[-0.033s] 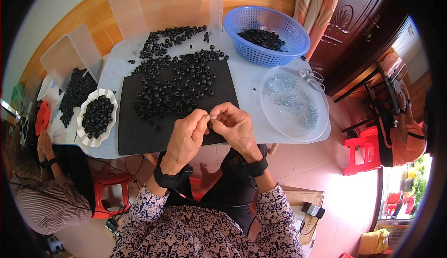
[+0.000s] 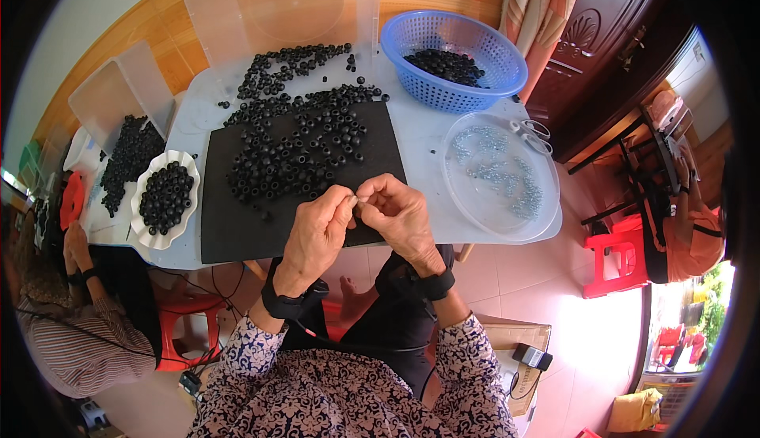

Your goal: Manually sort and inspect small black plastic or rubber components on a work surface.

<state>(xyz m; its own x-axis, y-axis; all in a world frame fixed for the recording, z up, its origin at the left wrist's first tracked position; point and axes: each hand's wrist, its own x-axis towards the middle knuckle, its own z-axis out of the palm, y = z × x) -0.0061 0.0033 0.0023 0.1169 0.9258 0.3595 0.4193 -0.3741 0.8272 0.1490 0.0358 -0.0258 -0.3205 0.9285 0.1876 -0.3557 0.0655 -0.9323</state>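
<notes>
My left hand and my right hand meet fingertip to fingertip over the near edge of a black mat. Both are closed in a pinch. Something tiny and pale shows between the fingertips, too small to name. Loose black beads, round with wide holes, lie spread over the mat and the table behind it. To the right, a round clear lid-like tray carries small pale blue pieces. On the left, a white scalloped dish is full of black beads.
A blue perforated basket with black beads stands at the back right. Upright translucent panels edge the table's far side. At left sits another person by a bead pile; a red stool and another person are at right.
</notes>
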